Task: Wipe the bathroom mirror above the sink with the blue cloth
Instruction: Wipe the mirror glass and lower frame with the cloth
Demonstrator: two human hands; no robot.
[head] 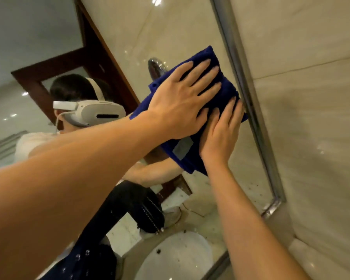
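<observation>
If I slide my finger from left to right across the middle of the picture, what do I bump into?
Reflected white headset → left hand pressing the blue cloth → right hand → mirror's metal frame → tiled wall.

Both hands cover most of the blue cloth (212,55); sink (176,259) perhaps cropped.

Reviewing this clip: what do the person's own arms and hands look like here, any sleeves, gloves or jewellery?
Both forearms are bare up to the frame edge, with no sleeve in view. The left hand and right hand wear no gloves, and no rings, watch or wristband show. Nails look short and unpainted.
</observation>
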